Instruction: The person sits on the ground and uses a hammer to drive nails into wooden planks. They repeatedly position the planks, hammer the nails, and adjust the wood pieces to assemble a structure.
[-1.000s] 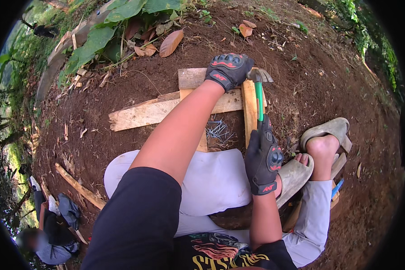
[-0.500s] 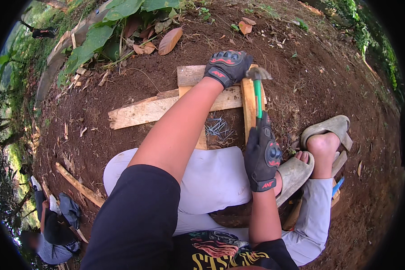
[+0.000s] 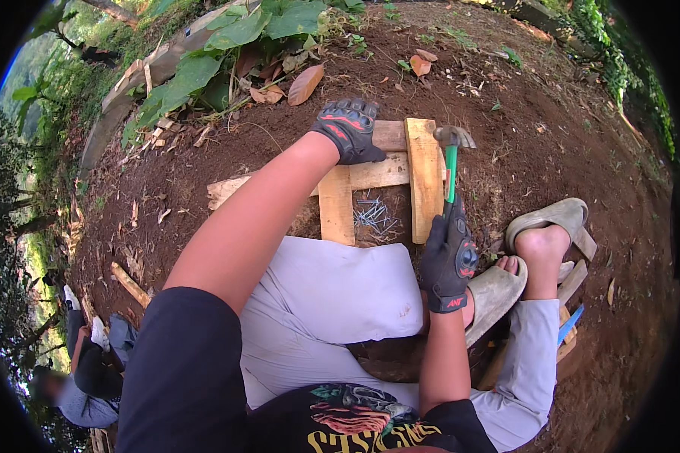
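My right hand (image 3: 447, 260), in a black glove with red trim, is closed around the green handle of a claw hammer (image 3: 451, 166). The hammer's metal head is just right of an upright short board (image 3: 426, 177). My gloved left hand (image 3: 349, 131) grips the far wooden board (image 3: 389, 136), fingers over its far edge and thumb along the near side; it hides that board's left end. A longer plank (image 3: 381, 172) runs alongside, partly under my left forearm. Another short board (image 3: 336, 205) lies crosswise at left. Between the two short boards is a loose pile of nails (image 3: 376, 217).
Brown soil with dry leaves surrounds the wood. Large-leaved plants (image 3: 227, 53) grow at the far left. My sandalled feet (image 3: 499, 298) are at right, near wood pieces and a blue object (image 3: 570, 323). Another person (image 3: 87, 385) sits at lower left. A stick (image 3: 131, 285) lies nearby.
My left hand has shifted left along the far board, away from the right-hand corner, uncovering the upright short board's far end. The hammer has moved slightly right, with its head lower.
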### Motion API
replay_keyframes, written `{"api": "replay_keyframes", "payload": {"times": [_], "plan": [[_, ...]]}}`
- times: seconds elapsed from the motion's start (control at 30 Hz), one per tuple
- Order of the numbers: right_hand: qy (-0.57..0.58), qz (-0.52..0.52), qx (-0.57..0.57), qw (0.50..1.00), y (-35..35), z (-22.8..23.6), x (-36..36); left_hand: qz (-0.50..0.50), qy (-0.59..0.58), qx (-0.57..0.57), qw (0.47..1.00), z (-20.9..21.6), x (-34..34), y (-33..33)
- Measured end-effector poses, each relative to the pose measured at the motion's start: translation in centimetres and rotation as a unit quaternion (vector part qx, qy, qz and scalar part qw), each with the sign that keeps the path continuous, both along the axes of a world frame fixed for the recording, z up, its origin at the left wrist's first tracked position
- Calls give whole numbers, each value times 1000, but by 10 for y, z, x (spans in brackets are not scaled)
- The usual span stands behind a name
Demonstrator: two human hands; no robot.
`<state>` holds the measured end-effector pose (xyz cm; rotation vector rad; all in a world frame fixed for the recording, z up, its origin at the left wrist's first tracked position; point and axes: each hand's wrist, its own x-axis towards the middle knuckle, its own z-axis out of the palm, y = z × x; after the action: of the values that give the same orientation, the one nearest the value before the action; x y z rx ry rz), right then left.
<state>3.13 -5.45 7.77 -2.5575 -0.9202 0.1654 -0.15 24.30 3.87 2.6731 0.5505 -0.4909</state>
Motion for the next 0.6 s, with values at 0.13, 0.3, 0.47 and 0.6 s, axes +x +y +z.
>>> {"api": "replay_keyframes", "payload": {"times": [0.13,0.3,0.47,0.6], "plan": [[-59,9,81,995,2,1,-6,42,22,30,998,-22,-28,-4],[6,36,-122,992,14,12,-3,42,65,2,997,-22,-13,-4],[-23,-31,56,998,25,39,-17,39,85,-17,995,-22,-9,-7],[31,-13,-149,988,33,31,-10,29,86,-16,996,-19,-9,-4]]}}
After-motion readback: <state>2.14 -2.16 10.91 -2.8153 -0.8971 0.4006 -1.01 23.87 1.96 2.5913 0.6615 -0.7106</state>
